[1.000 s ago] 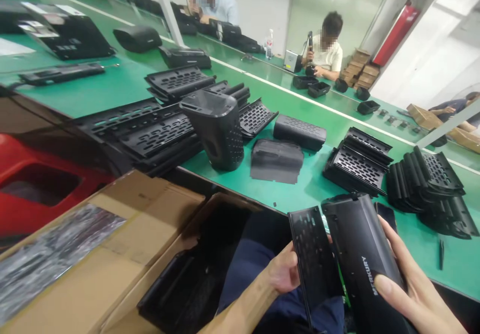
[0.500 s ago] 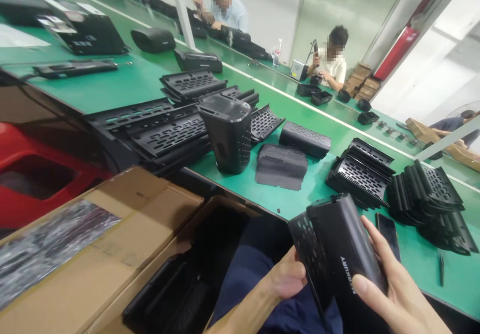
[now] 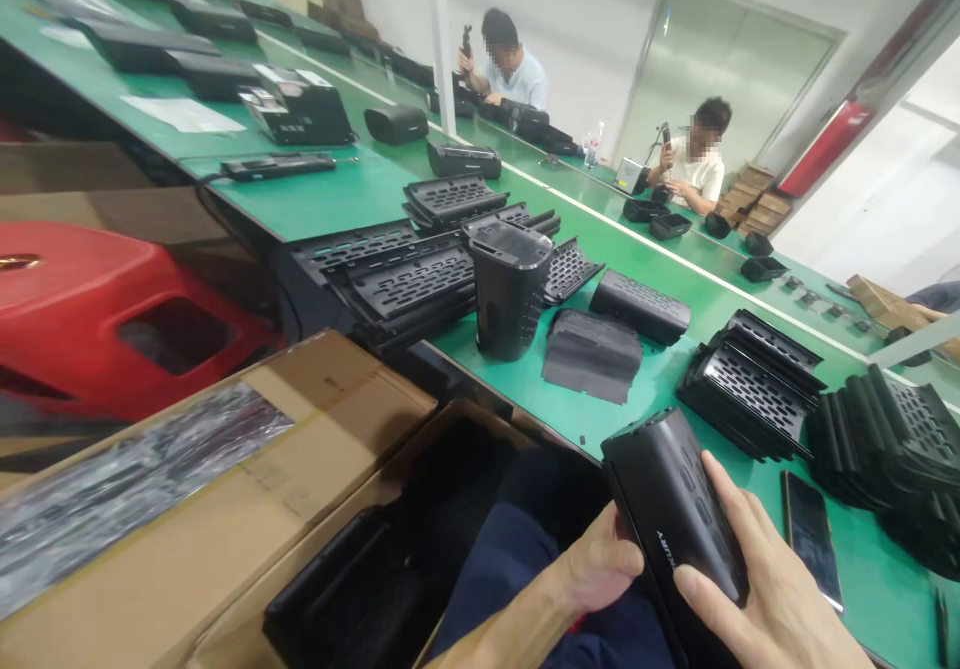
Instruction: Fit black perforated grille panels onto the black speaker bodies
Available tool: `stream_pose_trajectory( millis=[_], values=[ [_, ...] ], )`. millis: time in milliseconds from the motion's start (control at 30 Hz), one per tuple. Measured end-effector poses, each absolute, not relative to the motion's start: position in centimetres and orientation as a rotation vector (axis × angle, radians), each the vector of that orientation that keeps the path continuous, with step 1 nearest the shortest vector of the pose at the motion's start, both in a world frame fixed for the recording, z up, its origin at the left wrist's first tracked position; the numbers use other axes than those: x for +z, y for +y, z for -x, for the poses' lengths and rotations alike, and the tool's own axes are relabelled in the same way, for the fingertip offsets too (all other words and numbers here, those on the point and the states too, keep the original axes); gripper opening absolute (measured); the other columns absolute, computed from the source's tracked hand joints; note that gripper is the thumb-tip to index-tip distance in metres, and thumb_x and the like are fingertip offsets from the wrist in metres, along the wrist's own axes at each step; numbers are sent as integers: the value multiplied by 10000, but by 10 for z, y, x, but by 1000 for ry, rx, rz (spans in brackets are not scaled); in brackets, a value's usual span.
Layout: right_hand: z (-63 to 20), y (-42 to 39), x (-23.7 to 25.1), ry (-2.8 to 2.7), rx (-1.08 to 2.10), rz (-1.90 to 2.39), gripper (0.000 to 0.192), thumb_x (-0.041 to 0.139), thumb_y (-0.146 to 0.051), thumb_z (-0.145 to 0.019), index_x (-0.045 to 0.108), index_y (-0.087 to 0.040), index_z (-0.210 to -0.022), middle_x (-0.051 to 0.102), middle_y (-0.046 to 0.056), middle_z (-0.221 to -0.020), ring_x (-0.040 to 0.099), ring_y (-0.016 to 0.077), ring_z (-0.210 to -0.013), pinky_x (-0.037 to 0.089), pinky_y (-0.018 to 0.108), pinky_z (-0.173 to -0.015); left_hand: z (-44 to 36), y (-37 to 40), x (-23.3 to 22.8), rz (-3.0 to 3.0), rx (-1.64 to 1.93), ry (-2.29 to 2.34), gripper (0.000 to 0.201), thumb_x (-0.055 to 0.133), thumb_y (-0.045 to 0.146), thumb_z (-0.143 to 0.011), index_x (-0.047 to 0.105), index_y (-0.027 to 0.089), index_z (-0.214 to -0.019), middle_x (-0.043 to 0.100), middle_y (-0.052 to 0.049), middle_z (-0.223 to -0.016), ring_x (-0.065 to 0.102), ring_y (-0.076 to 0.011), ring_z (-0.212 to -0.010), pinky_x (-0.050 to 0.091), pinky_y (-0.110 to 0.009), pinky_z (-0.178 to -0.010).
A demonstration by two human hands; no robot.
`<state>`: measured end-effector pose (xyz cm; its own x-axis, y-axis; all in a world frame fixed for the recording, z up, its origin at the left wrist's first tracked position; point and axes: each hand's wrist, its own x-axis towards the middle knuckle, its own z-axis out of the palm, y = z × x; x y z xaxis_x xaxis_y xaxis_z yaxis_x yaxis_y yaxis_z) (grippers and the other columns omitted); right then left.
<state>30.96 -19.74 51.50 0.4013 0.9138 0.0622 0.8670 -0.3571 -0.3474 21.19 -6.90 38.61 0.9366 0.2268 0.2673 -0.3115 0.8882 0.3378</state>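
Over my lap I hold a black plastic housing (image 3: 667, 509) with rounded sides and white lettering, tilted. My left hand (image 3: 604, 564) grips its left edge, thumb pressed near the seam. From the right, my right hand (image 3: 765, 569) wraps round the housing, its thumb beside the lettering. The fingers beneath the housing are hidden. Beyond it on the green bench lie a dark flat sheet (image 3: 592, 354) and a perforated black housing (image 3: 639, 306). Another black housing (image 3: 510, 294) stands upright at the bench edge.
Stacks of perforated black panels (image 3: 750, 389) lie on the bench (image 3: 862, 569), right and left. A phone (image 3: 812, 539) lies right of my hands. Left are a cardboard box (image 3: 345, 419), an open box holding black parts (image 3: 330, 589) and a red chair (image 3: 112, 319). Two people work across the bench.
The perforated panel that stood out from the housing's left side now sits close against it. The housing has turned slightly in my hands. My view has swung left.
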Motion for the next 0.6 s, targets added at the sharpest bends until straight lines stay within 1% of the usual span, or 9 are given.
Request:
stream_pose_trajectory(
  millis=[133, 267, 400, 467, 500, 567, 600],
  values=[
    [-309, -196, 508, -1581, 175, 2339, 896, 630, -503, -955, 118, -377, -1679, 556, 153, -1438, 761, 345, -1046, 676, 412, -765, -211, -65, 387, -412, 302, -221, 633, 974, 444, -604, 773, 141, -1123, 789, -158, -1082, 710, -414, -1141, 493, -531, -1058],
    [-310, -188, 500, -1563, 162, 2340, 911, 620, -463, -951, 97, -346, -1687, 545, 169, -1443, 766, 342, -1003, 666, 422, -763, -213, -62, 390, -448, 321, -196, 645, 975, 455, -600, 770, 143, -1126, 770, -164, -1156, 682, -421, -1189, 485, -525, -1072],
    [-315, -175, 515, -1495, 297, 2388, 913, 609, -461, -955, 72, -362, -1687, 520, 146, -1498, 732, 352, -1103, 650, 435, -822, -218, -60, 396, -488, 379, -143, 683, 966, 470, -608, 753, 150, -1173, 764, -162, -1179, 641, -421, -1248, 468, -525, -1095],
    [-318, -177, 528, -1507, 374, 2343, 926, 637, -479, -948, 79, -386, -1681, 465, 119, -1570, 668, 361, -1235, 622, 465, -927, -219, -56, 400, -513, 414, -117, 676, 966, 463, -608, 752, 150, -1168, 777, -152, -1137, 647, -416, -1238, 463, -534, -1102],
    [-317, -182, 532, -1503, 360, 2294, 932, 661, -495, -936, 105, -392, -1678, 426, 104, -1609, 605, 374, -1323, 586, 498, -1004, -219, -53, 402, -527, 432, -102, 666, 968, 455, -602, 755, 151, -1155, 785, -144, -1110, 655, -413, -1225, 465, -541, -1102],
    [-312, -197, 530, -1398, 227, 2186, 937, 709, -535, -906, 180, -395, -1666, 322, 79, -1678, 441, 403, -1468, 479, 566, -1131, -217, -45, 405, -557, 475, -61, 666, 977, 434, -583, 750, 168, -1150, 793, -121, -1079, 665, -406, -1210, 471, -551, -1098],
    [-308, -206, 523, -1299, 148, 2134, 950, 726, -560, -892, 198, -388, -1662, 272, 76, -1700, 372, 416, -1508, 438, 588, -1161, -216, -40, 407, -572, 501, -39, 685, 979, 428, -576, 740, 181, -1168, 793, -111, -1083, 664, -403, -1213, 475, -554, -1095]
  ],
)
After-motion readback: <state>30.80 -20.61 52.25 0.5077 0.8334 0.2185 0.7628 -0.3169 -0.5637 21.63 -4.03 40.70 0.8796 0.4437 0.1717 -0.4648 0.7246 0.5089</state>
